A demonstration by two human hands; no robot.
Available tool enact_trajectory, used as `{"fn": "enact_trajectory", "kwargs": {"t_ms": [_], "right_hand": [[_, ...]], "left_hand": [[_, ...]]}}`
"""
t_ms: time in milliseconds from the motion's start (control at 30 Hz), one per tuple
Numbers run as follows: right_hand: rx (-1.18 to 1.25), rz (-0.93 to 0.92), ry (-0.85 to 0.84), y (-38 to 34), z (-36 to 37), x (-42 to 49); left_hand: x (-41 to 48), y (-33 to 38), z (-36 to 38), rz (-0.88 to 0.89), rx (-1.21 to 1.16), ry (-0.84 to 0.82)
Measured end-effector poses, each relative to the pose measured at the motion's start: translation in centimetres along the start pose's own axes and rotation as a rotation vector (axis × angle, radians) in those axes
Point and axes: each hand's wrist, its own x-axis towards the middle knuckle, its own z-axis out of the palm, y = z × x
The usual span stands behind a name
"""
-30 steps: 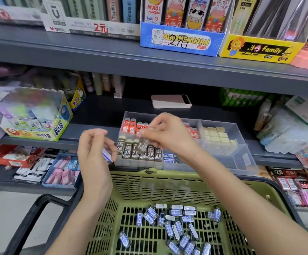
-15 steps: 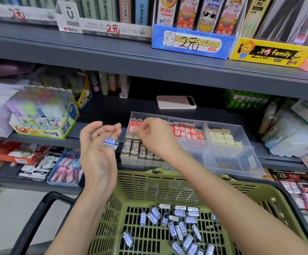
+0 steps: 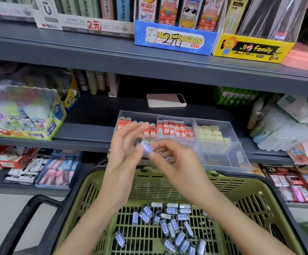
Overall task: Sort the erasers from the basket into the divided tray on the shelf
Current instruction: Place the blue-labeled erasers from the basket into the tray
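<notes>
Holding one eraser (image 3: 146, 147) between both hands, you are keeping it in the air in front of the divided tray (image 3: 223, 159), just above the far rim of the green basket (image 3: 245, 188). The eraser is wearing a blue-and-white sleeve. Its long axis is slanting, with the upper end toward your left hand (image 3: 125, 151) and the lower end pointing down to the right, toward your right hand (image 3: 177, 161). Blur is smearing it, so its label is unreadable.

Your left hand is standing upright, its four fingers (image 3: 131, 127) reaching up and slightly spread, while the thumb is pressing the eraser against them. Your right hand is coming in from the right with curled fingers, and its fingertips (image 3: 152, 155) are pinching the eraser's lower end. How firmly either hand is gripping, I cannot tell.

The tray is sitting on the grey shelf (image 3: 87, 134). Its back row is holding red erasers (image 3: 124, 122) on the left, red-and-white ones (image 3: 177, 128) in the middle and cream blocks (image 3: 212, 135) on the right. Your hands are hiding most of the front row.

Down in the basket, many more loose erasers (image 3: 168, 224) in the same blue-and-white sleeves are lying flat and pointing every way. A pink phone (image 3: 166, 100) is lying behind the tray, and a box of glue sticks (image 3: 28, 118) is standing well to the left.
</notes>
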Motion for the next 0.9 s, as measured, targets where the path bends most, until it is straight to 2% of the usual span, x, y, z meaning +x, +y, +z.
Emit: {"fn": "enact_trajectory", "kwargs": {"t_ms": [100, 200, 333, 433, 567, 900], "right_hand": [[-0.029, 0.189, 0.061, 1.9, -3.3, 0.8], [-0.237, 0.319, 0.012, 3.6, -5.1, 2.0], [-0.445, 0.347, 0.013, 4.8, -3.7, 3.3], [-0.556, 0.296, 0.086, 5.1, -2.8, 4.1], [-0.647, 0.25, 0.054, 5.3, -1.8, 4.4], [-0.625, 0.285, 0.057, 6.2, -1.0, 5.3]], "left_hand": [[-0.4, -0.4, -0.1, 0.144, 0.472, -0.059], [-0.2, -1.1, -0.6, 0.313, 1.033, -0.051], [0.1, -2.1, -1.0, 0.292, 1.4, -0.152], [0.2, -2.5, -1.6, 0.244, 1.483, -0.176], [0.4, -2.6, -1.8, 0.228, 1.486, -0.173], [0.5, -2.3, -1.7, 0.204, 1.515, -0.187]]}}
